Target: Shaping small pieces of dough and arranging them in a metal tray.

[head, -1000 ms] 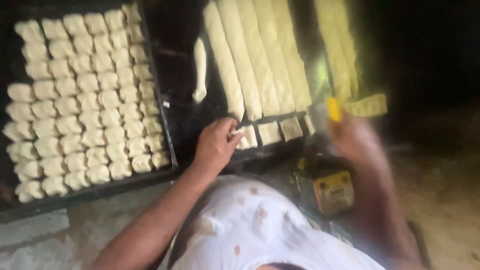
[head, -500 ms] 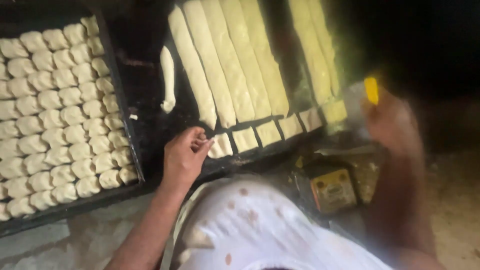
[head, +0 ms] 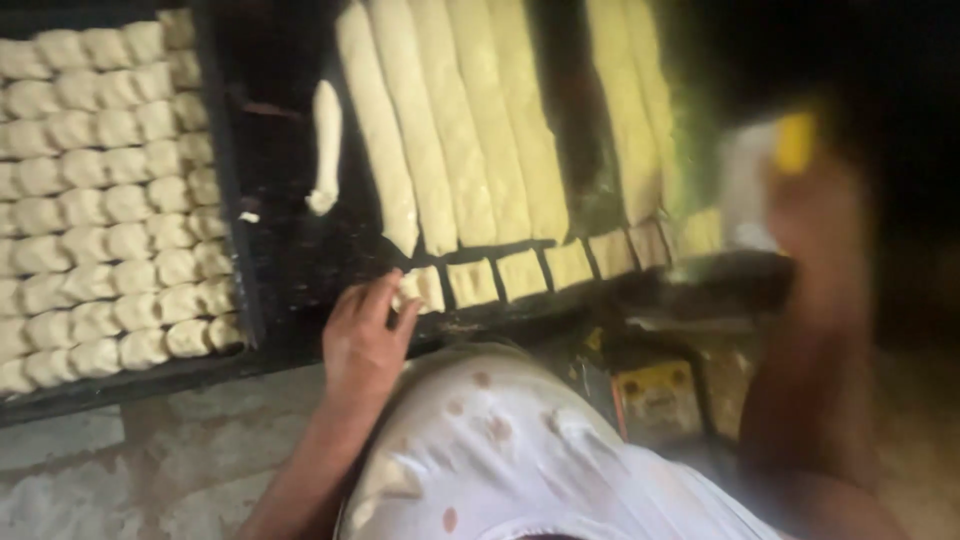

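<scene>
Dark tray [head: 290, 260] edge: left hand [head: 365, 335] touches cut dough piece [head: 425, 288]

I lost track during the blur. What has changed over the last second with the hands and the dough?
The right hand, gripping a yellow-handled tool, has lifted up and away from the cut dough squares; it is blurred. The left hand stayed on the end square at the tray's near edge. The long dough strips and the tray of small dough pieces lie as before.
</scene>
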